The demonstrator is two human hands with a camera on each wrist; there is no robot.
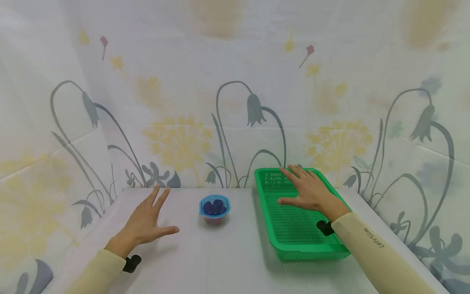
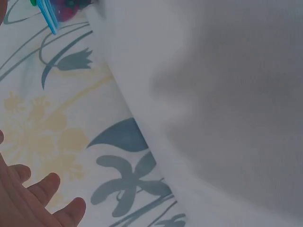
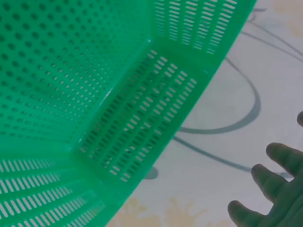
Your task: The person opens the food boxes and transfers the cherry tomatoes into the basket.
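Note:
My left hand (image 1: pixel 141 224) hovers over the white table left of a small blue-rimmed tub (image 1: pixel 214 216), fingers spread, thumb pointing at the tub. Nothing is in it. Several dark purple round pieces (image 1: pixel 215 206) lie in the tub. In the left wrist view the tub's blue edge (image 2: pixel 49 19) shows at the top left, with reddish contents behind it. Above a green perforated plastic basket (image 1: pixel 293 228) is my right hand (image 1: pixel 312 192), empty, its fingers extended toward the basket's far side. The right wrist view shows the basket's slotted wall (image 3: pixel 137 113) beside the fingers (image 3: pixel 270 182).
A pale curtain (image 1: pixel 235 102) printed with flowers hangs behind the table and along both sides. White table surface (image 1: pixel 220 261) lies in front of the tub and between it and the basket. Beige sleeves (image 1: pixel 371 245) cover the forearms.

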